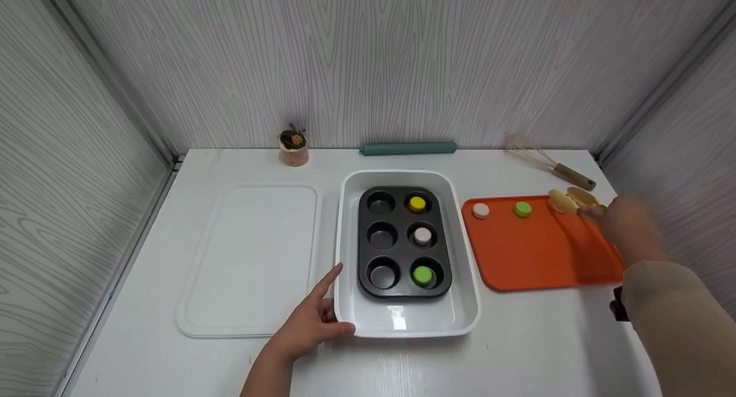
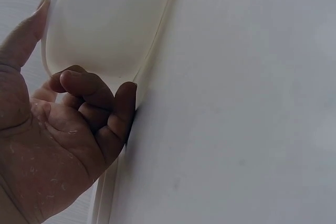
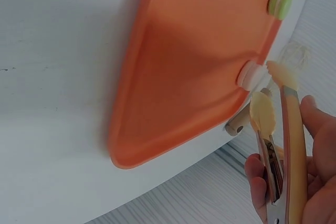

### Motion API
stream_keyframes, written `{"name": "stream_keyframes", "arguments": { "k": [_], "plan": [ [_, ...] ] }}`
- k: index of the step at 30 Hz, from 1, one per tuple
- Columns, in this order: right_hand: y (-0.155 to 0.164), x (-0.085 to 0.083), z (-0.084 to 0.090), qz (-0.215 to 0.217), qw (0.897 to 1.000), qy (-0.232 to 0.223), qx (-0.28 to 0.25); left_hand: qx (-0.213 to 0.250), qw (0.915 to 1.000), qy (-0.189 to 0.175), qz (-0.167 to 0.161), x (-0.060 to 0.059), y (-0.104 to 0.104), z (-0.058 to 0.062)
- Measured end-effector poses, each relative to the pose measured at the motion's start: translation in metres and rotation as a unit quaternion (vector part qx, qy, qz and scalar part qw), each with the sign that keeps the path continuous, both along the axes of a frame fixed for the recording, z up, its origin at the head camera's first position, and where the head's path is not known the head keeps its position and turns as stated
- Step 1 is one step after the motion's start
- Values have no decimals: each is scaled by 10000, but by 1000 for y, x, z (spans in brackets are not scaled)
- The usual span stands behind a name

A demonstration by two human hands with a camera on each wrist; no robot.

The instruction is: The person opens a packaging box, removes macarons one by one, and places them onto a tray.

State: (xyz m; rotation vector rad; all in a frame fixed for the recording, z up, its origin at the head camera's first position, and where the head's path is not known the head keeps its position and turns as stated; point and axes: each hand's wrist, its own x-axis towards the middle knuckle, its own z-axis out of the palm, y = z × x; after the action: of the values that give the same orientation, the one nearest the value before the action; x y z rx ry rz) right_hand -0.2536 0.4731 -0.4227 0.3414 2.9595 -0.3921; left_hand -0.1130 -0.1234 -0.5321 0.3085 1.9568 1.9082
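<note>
My right hand [image 1: 632, 227], blurred in the head view, grips tongs [image 3: 294, 145] with pale yellow tips. Those tips stand apart, close to a pale pink macaron [image 3: 251, 74] at the far right corner of the orange tray [image 1: 535, 253]. Farther left on that tray lie a green macaron [image 1: 522, 209] and another pale macaron [image 1: 480, 210]. My left hand [image 1: 307, 328] touches the near left corner of a white basin [image 1: 368, 322], index finger and thumb extended. Inside the basin, a dark muffin tin [image 1: 401, 213] holds yellow [image 1: 417, 203], pale pink [image 1: 422, 236] and green [image 1: 422, 275] macarons in its right cups.
A white lid-like board [image 1: 247, 259] lies left of the basin. Along the back wall are a small pot [image 1: 294, 149], a teal rolling pin [image 1: 408, 148] and a whisk [image 1: 552, 161]. Side walls enclose the table.
</note>
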Motion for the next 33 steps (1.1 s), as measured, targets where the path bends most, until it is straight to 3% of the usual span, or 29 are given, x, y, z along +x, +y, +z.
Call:
{"name": "stream_keyframes", "arguments": {
  "k": [12, 18, 27, 33],
  "plan": [
    [-21, 9, 32, -480, 9964, 660, -237, 46, 10000, -51, -15, 0, 0, 1],
    [-44, 21, 50, -184, 9900, 1385, -201, -1, 10000, -14, -27, -1, 0, 1],
    [-87, 38, 73, 323, 9879, 1508, -148, 19, 10000, -21, -49, -2, 1, 2],
    [-115, 51, 79, 936, 9758, 1977, 62, 75, 9999, -64, -43, -2, 1, 4]
  ]
}}
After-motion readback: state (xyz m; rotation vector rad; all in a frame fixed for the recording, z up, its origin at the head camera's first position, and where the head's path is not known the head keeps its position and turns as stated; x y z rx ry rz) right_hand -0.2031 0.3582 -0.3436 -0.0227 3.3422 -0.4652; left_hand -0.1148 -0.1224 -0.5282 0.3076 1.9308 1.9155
